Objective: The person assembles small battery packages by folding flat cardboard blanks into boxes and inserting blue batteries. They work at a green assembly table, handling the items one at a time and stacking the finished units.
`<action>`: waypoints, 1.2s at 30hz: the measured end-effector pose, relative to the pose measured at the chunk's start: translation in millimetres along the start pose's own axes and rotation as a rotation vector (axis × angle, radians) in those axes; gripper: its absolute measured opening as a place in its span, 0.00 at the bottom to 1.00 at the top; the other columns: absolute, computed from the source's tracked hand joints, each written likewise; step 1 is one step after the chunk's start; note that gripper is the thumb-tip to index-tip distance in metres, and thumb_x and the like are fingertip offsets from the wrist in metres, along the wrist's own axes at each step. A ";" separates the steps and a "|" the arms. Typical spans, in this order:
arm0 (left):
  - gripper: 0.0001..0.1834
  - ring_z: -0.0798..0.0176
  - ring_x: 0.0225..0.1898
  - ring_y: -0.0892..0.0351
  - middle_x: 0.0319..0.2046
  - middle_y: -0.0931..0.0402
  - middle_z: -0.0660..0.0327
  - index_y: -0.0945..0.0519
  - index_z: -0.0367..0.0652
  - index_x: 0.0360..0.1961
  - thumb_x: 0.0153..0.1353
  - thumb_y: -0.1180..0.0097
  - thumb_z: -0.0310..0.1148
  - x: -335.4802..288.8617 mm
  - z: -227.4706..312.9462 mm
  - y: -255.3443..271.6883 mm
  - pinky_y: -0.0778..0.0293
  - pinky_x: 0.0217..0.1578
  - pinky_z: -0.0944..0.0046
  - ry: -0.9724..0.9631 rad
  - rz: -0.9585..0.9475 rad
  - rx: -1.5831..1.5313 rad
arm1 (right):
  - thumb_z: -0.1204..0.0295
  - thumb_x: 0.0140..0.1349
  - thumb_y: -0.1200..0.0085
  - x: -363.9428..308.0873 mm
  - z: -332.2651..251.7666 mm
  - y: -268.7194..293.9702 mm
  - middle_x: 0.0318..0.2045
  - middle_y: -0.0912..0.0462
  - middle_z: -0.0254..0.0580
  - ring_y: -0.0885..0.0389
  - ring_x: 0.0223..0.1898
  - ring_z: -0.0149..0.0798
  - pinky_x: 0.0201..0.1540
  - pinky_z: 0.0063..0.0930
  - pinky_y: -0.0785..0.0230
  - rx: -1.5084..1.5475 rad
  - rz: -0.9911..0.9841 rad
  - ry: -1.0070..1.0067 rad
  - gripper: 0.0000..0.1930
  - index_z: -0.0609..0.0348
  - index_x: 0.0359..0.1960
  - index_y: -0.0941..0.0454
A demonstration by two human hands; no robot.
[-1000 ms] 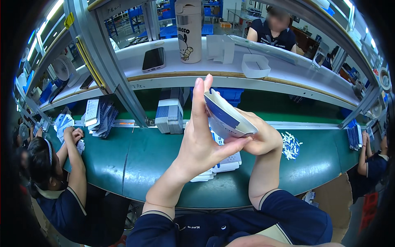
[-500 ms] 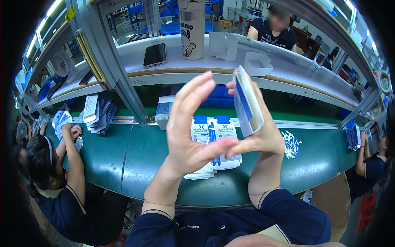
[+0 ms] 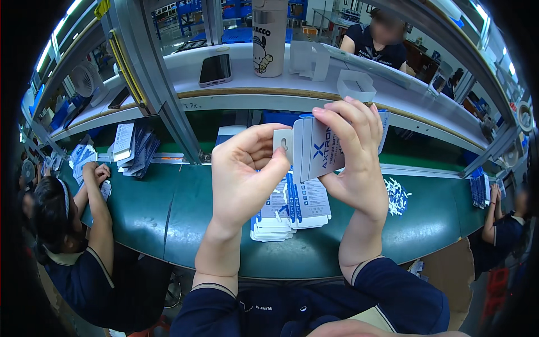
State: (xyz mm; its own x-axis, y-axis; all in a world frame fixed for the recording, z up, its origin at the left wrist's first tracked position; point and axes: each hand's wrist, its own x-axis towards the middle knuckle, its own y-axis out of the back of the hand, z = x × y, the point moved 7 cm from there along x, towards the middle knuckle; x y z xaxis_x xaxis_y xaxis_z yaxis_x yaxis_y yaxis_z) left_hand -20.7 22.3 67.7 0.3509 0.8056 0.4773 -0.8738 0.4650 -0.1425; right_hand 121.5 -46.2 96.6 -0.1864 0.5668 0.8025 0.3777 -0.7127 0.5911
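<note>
Blue-and-white carton (image 3: 314,158) is held by both hands (image 3: 242,177) (image 3: 359,174).

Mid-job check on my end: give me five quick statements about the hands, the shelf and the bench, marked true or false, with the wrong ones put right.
1. The right hand holds a blue-and-white carton. True.
2. The left hand is clear of that carton. False: the left hand has its thumb and fingers at the carton's white tab.
3. A phone lies on the shelf, left of the tumbler. True.
4. The tumbler is lying on its side. False: it stands upright.
5. The scrap heap is left of the stacked cartons. False: the scrap heap lies to the right of the stacked cartons.
</note>
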 end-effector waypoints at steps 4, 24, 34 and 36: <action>0.12 0.69 0.35 0.18 0.36 0.18 0.55 0.21 0.29 0.44 0.57 0.46 0.18 5.9 -10.3 0.7 0.22 0.38 0.71 0.000 0.017 0.021 | 0.80 0.36 0.37 0.2 0.5 -3.4 0.56 0.32 0.37 0.42 0.65 0.51 0.67 0.55 0.60 -0.086 -0.023 -0.025 0.40 0.38 0.57 0.29; 0.13 0.70 0.33 0.17 0.32 0.18 0.56 0.20 0.29 0.45 0.59 0.46 0.23 19.3 -29.7 -9.3 0.21 0.34 0.71 0.077 -0.280 0.093 | 0.84 0.39 0.41 -1.8 9.7 -9.7 0.54 0.30 0.35 0.41 0.65 0.52 0.68 0.59 0.61 -0.012 -0.116 -0.016 0.35 0.39 0.54 0.25; 0.13 0.72 0.28 0.20 0.27 0.17 0.57 0.19 0.33 0.42 0.55 0.42 0.26 19.5 -33.1 -10.2 0.27 0.26 0.72 0.001 -0.232 0.285 | 0.84 0.39 0.40 -2.9 9.4 -4.9 0.53 0.29 0.35 0.40 0.65 0.51 0.68 0.58 0.59 -0.054 -0.154 0.002 0.34 0.39 0.53 0.24; 0.13 0.73 0.27 0.21 0.27 0.17 0.57 0.19 0.33 0.41 0.55 0.42 0.26 21.5 -39.0 -8.8 0.29 0.26 0.73 0.006 -0.220 0.284 | 0.84 0.40 0.40 -2.7 10.5 -5.9 0.53 0.29 0.35 0.40 0.65 0.51 0.68 0.58 0.59 -0.054 -0.158 -0.004 0.34 0.39 0.53 0.24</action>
State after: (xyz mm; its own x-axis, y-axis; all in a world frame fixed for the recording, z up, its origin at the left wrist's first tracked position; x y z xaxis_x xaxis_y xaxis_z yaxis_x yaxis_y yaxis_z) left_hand 7.7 49.9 45.5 0.5423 0.7003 0.4643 -0.8355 0.5077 0.2102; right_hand 129.2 -39.2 90.0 -0.2363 0.6748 0.6992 0.2948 -0.6358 0.7133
